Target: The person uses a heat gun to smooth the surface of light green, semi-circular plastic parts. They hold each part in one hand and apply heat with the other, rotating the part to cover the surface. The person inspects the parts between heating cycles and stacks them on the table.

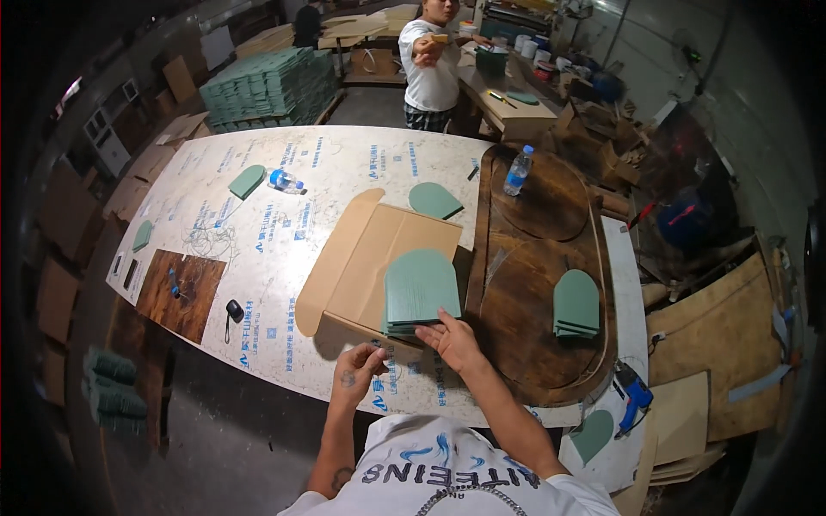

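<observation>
A stack of green arch-shaped boards (422, 284) rests on the open cardboard box (357, 267) in front of me. My right hand (452, 340) grips the stack's near edge, thumb on top and fingers below. To the left of it, my left hand (361, 371) is closed in a pinch near the box's front corner. Whatever is between those fingertips is too small to make out. Just beyond the box lies another green arch-shaped piece (435, 200). A second green stack (576, 301) sits to the right on a dark wooden board (525, 344).
Two water bottles, one upright (518, 172) and one lying down (286, 181), are on the table (284, 232). Tangled thread (202, 232) and a black tape measure (234, 310) lie left. A blue glue gun (632, 394) is at right. Another person (428, 69) stands across the table.
</observation>
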`<state>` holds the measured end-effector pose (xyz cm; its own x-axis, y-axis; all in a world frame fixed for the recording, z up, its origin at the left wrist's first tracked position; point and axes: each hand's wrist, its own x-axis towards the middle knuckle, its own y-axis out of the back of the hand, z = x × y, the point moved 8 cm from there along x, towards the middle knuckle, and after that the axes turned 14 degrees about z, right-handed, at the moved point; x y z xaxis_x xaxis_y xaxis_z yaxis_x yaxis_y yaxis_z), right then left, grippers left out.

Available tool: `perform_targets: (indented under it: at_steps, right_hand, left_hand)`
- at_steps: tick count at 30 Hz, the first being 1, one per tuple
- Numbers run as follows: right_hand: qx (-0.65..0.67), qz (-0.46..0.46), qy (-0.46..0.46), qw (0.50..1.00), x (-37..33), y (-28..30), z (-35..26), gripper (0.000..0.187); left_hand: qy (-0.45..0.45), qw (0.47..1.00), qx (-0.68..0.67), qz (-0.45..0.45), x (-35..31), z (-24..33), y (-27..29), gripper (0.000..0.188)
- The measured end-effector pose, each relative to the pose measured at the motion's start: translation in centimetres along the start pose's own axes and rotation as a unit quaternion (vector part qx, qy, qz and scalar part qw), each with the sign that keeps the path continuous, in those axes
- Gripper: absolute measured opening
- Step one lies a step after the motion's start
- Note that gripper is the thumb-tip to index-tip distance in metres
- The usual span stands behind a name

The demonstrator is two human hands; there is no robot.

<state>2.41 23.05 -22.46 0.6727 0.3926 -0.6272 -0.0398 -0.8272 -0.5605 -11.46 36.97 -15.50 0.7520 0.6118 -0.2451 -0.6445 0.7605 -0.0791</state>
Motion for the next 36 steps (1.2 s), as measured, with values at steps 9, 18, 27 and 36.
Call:
perform_targets:
  at_steps: [9, 18, 27, 36]
  right_hand:
    - [-0.275, -0.053, -0.040, 0.959, -3.5, 1.3, -1.0, 0.045]
    - [-0.111, 0.213, 0.210, 0.948, -5.3, 20.5, -9.2, 0.021]
    - [-0.310, 0.486, 0.474, 0.665, -5.7, 39.3, -25.4, 0.043]
    - [-0.402, 0.389, 0.389, 0.732, -3.3, 37.9, -27.6, 0.048]
  left_hand:
    - [0.004, 0.998, 0.059, -0.018, 0.6, -0.5, -1.8, 0.036]
    - [0.077, 0.947, 0.177, -0.257, -1.6, -2.2, -11.9, 0.037]
    - [0.100, 0.948, 0.099, -0.287, -2.3, -7.4, -34.5, 0.063]
    - [0.144, 0.968, 0.079, -0.190, 1.7, -15.6, -46.8, 0.082]
